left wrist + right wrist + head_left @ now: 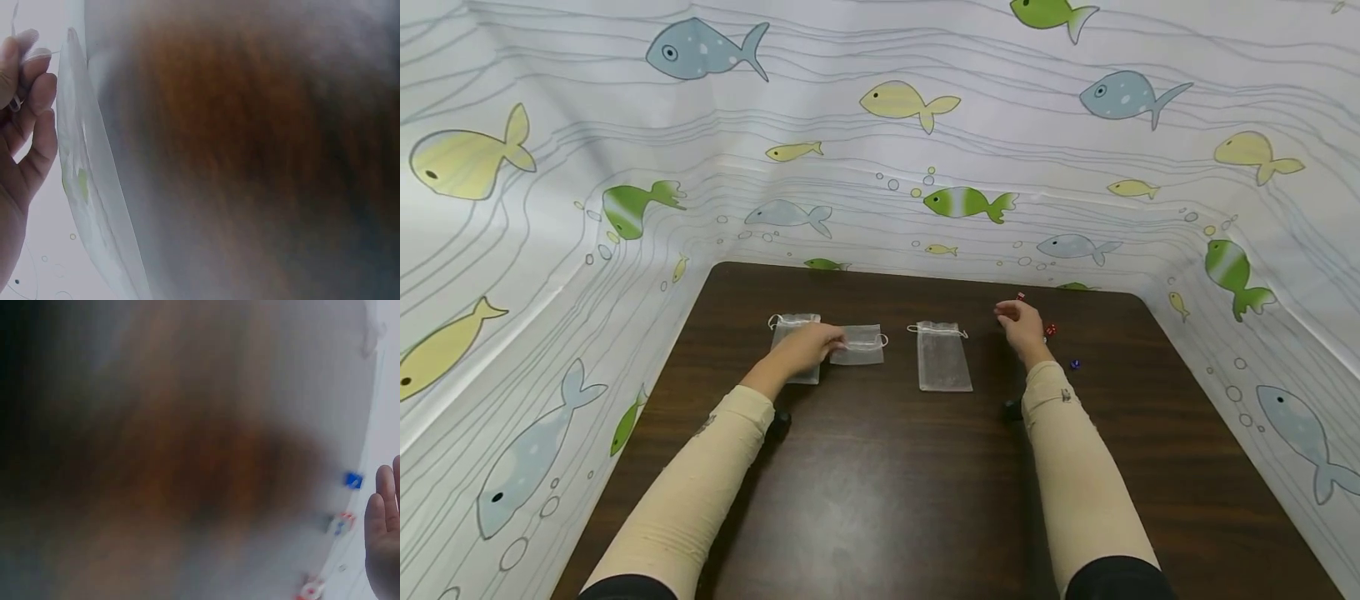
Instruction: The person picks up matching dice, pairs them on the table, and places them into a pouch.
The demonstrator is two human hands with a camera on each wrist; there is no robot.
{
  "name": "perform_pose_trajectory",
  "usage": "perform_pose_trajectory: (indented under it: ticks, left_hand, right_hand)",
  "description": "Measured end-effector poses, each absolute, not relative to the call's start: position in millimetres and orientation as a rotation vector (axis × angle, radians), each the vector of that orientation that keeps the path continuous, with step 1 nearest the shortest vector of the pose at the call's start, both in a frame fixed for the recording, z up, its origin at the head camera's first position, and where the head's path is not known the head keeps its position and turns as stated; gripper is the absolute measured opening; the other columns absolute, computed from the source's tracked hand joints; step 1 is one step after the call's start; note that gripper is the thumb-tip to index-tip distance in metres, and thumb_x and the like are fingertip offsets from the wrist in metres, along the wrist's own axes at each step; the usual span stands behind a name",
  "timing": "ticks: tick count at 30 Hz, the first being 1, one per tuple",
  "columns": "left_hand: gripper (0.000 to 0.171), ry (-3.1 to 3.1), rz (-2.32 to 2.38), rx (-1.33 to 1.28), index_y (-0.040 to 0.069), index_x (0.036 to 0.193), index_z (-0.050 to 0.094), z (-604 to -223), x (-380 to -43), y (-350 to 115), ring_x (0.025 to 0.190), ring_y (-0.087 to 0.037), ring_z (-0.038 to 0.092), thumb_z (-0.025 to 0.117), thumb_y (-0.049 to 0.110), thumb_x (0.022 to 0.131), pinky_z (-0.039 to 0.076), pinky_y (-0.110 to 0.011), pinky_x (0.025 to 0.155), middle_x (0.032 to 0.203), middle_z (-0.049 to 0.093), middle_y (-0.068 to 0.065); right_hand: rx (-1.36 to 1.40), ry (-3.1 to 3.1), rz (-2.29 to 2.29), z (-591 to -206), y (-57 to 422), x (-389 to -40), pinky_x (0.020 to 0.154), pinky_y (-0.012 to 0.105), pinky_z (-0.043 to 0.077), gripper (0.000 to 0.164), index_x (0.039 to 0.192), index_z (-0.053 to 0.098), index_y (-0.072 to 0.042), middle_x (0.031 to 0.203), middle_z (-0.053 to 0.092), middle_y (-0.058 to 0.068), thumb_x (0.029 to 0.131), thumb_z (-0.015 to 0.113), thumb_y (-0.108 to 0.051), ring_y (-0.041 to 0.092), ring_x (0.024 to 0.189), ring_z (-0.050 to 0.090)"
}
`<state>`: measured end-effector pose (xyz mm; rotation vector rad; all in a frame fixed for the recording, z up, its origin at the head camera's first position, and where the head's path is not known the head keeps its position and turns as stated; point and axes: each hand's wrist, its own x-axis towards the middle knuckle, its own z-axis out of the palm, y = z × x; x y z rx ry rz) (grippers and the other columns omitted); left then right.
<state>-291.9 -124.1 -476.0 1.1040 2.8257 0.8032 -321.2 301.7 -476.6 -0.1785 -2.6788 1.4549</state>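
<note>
Pinching the middle bag (859, 354) by its left end, over the far half of the bench (872, 475), left of centre and just beside the left bag (790, 328). Judging from the grip, probably lifting or turning it. Calling for a light touch, with thin-looking mesh apt to crumple. Working best by gripping close to the end, by sparing the drawstring from snags, and by lifting clear without dragging the left bag along. Also needing care toward the far right corner, around a red cube (1051, 329) and a blue cube (1075, 364), both small and easily knocked.

Closing the fingers (835, 336) of the left hand (805, 346) narrowly on the middle bag. Holding the right hand (1024, 330) near the far edge, just this side of another red cube (1021, 296), touching or not being impossible to tell. Bending those fingers loosely, fairly narrow; not being able to tell of anything pinched at the tips. Seeing the right bag (944, 362) lying flat between both hands, touching neither.
</note>
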Motion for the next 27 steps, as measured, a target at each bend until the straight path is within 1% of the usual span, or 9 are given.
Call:
perform_pose_trajectory:
  ticks: [6,9,14,21,27]
  left_hand:
    - [0.01,2.809,0.803,1.092,0.009,0.098,0.071,-475.3,-291.2,-124.3,0.072,-0.014,0.058,0.064,0.015,0.1,0.051,-0.036,0.071,0.082,0.067,-0.002]
    - [0.009,2.807,0.796,1.092,0.009,0.096,0.069,-475.7,-290.6,-124.9,0.07,-0.014,0.056,0.063,0.015,0.1,0.05,-0.036,0.07,0.082,0.066,-0.002]
    - [0.008,2.812,0.794,1.103,0.011,0.095,0.068,-477.5,-289.9,-125.8,0.07,-0.014,0.054,0.063,0.014,0.101,0.05,-0.036,0.071,0.081,0.065,-0.002]
    - [0.006,2.83,0.79,1.138,0.009,0.098,0.069,-478.6,-289.6,-127.4,0.07,-0.015,0.056,0.065,0.013,0.099,0.05,-0.037,0.071,0.082,0.066,-0.003]
    - [0.006,2.838,0.795,1.167,0.008,0.095,0.068,-479.0,-291.7,-128.7,0.069,-0.015,0.055,0.065,0.011,0.099,0.05,-0.038,0.071,0.079,0.064,-0.001]
  right_hand:
    - [-0.325,-2.627,1.493,-480.8,319.0,-316.0,0.1,0.044,0.044,0.033,0.138,0.056,0.004,0.135,0.059,0.022,0.106,0.05,-0.004,0.037,0.126,0.051]
    - [-0.348,-2.595,1.498,-482.0,323.4,-315.5,0.103,0.044,0.044,0.032,0.137,0.057,0.005,0.135,0.06,0.023,0.106,0.05,-0.003,0.036,0.127,0.052]
    - [-0.34,-2.637,1.498,-482.6,327.5,-314.3,0.106,0.046,0.044,0.033,0.138,0.056,0.005,0.136,0.058,0.024,0.105,0.05,0.001,0.037,0.127,0.051]
    - [-0.285,-2.749,1.446,-483.0,328.4,-314.6,0.107,0.05,0.043,0.038,0.14,0.054,0.005,0.138,0.055,0.025,0.103,0.048,0.009,0.04,0.128,0.049]
    - [-0.25,-2.694,1.464,-480.2,327.9,-316.7,0.107,0.05,0.042,0.035,0.139,0.054,0.005,0.138,0.056,0.024,0.105,0.045,0.005,0.039,0.131,0.049]
